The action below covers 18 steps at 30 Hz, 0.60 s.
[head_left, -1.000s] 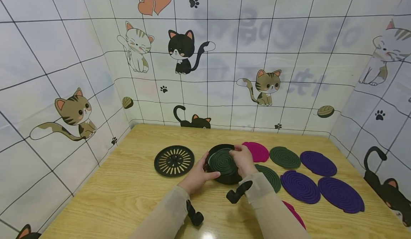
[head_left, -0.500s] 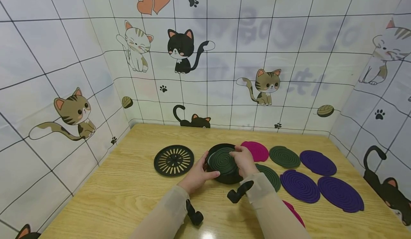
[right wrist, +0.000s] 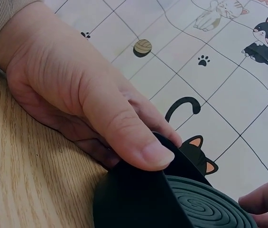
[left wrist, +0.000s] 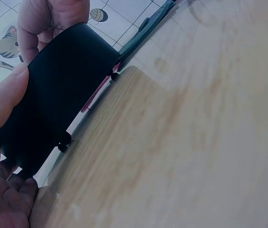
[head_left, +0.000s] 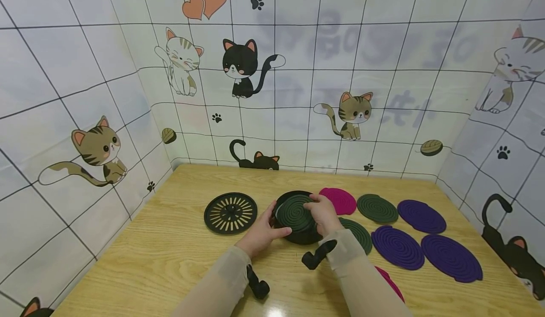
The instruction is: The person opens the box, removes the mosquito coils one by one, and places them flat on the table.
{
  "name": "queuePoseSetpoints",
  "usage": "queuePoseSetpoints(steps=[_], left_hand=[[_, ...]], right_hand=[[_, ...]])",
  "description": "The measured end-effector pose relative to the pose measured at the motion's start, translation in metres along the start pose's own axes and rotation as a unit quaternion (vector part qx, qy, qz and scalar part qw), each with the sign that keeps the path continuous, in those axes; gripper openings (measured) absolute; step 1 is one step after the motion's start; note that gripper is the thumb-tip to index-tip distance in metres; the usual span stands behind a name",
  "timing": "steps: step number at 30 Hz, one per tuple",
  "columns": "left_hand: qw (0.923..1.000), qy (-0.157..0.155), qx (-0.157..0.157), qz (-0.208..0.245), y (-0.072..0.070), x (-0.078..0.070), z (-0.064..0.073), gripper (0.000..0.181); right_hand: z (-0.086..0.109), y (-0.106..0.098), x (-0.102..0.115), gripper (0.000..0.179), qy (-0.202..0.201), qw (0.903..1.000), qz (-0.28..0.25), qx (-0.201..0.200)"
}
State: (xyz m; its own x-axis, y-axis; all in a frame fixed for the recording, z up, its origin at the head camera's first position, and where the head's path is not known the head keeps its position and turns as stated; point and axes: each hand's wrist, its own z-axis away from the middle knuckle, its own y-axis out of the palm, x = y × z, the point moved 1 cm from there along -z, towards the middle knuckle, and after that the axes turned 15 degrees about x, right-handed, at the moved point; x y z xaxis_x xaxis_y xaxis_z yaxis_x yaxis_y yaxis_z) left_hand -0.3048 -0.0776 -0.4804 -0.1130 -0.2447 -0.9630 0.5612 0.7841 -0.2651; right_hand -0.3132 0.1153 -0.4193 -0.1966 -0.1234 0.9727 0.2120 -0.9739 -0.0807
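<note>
A black mosquito coil holder [head_left: 305,238], a round shallow tin, is on the wooden table, its low feet showing in the left wrist view. My left hand [head_left: 265,232] grips it by the left side, the thumb [right wrist: 155,154] over the rim in the right wrist view. Inside the holder lies a dark green mosquito coil [head_left: 294,214], a flat spiral disc. My right hand [head_left: 323,213] pinches that coil at its right edge. The black slotted lid [head_left: 231,214] of the holder lies on the table to the left.
To the right lie more flat coils: pink [head_left: 340,200], green [head_left: 378,208], and several purple ones [head_left: 398,247]. A second green coil [head_left: 358,234] and another pink coil [head_left: 389,284] are partly hidden by my right arm. Cat-print walls [head_left: 294,85] stand behind and beside the table.
</note>
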Motion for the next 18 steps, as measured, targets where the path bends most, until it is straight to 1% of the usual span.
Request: queuePoseSetpoints(steps=[5,9,18], left_hand=[[1.0000,0.001,0.000,-0.003,-0.0006,0.0016,-0.0010,0.101],[1.0000,0.001,-0.001,-0.003,-0.0011,0.0010,-0.0010,0.100],[1.0000,0.001,0.000,-0.008,-0.0015,0.0013,-0.0007,0.100]], right_hand=[[-0.0016,0.0006,-0.0006,0.052,-0.005,1.0000,0.005,-0.001],[-0.0038,0.0017,-0.0019,0.055,-0.012,0.9999,-0.002,-0.002],[-0.0053,0.0031,-0.0032,0.053,-0.015,0.9999,0.002,-0.001]])
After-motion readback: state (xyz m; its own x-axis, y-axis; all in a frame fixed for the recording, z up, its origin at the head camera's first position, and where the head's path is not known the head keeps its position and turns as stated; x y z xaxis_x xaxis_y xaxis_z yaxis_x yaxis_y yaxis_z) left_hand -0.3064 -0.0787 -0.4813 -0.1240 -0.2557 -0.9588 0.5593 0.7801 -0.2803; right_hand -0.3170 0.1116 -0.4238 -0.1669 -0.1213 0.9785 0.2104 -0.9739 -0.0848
